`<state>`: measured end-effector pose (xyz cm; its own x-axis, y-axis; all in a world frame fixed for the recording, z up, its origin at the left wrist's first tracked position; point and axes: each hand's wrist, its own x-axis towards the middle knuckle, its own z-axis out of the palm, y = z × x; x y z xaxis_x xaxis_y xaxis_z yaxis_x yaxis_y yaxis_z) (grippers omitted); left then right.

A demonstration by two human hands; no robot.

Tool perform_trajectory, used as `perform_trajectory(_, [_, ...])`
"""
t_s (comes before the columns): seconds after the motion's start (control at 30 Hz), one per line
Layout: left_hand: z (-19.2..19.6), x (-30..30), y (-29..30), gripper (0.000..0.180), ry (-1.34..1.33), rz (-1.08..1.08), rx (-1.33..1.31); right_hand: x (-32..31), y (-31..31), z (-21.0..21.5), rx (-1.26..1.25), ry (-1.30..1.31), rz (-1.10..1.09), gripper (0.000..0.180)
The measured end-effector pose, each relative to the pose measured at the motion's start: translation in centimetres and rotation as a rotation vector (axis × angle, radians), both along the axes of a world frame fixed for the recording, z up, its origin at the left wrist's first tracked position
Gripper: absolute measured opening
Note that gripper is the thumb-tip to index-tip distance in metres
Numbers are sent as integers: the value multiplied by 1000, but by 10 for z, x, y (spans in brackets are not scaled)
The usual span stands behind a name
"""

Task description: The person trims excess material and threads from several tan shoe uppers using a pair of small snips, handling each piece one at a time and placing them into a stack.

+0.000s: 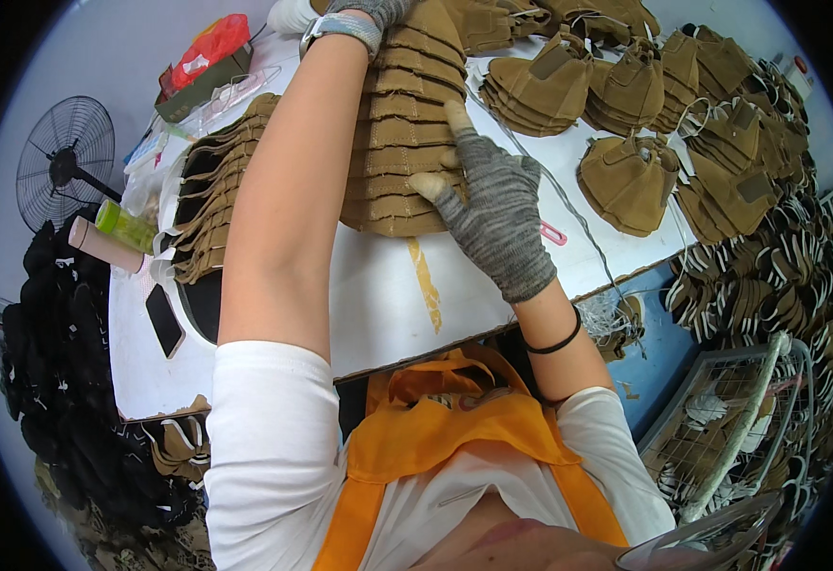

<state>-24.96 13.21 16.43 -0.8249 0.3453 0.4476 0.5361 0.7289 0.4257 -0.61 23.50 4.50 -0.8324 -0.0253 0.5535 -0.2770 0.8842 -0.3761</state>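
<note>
A long row of overlapping brown suede shoe uppers [402, 162] lies on the white table [364, 276], running away from me. My right hand [497, 190], in a grey knit glove with pale fingertips, rests against the row's near right side. Its thumb and fingers are spread apart, touching the suede. At the far end of the row is my left hand [378, 9], also gloved, against the top of the pieces. The picture's upper edge cuts it off, so its fingers are hidden. My left forearm stretches along the row's left side.
More brown uppers [212, 205] stand left of my forearm. Stacked uppers [540, 86] fill the far right. A phone [164, 321], a green-lidded cup [121, 226] and a fan [64, 164] are at left. A cable [568, 195] crosses the table; a wire cart [730, 419] stands lower right.
</note>
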Motion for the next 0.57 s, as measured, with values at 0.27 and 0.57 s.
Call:
perform_trajectory(0.27, [6,21,-3,55,-10,85,0,-14,-7,5,-93,-108,8,71])
perform_trajectory(0.57, [-8,-3,-9,62,1,57,83,-31,1,18,269,61,-48,71])
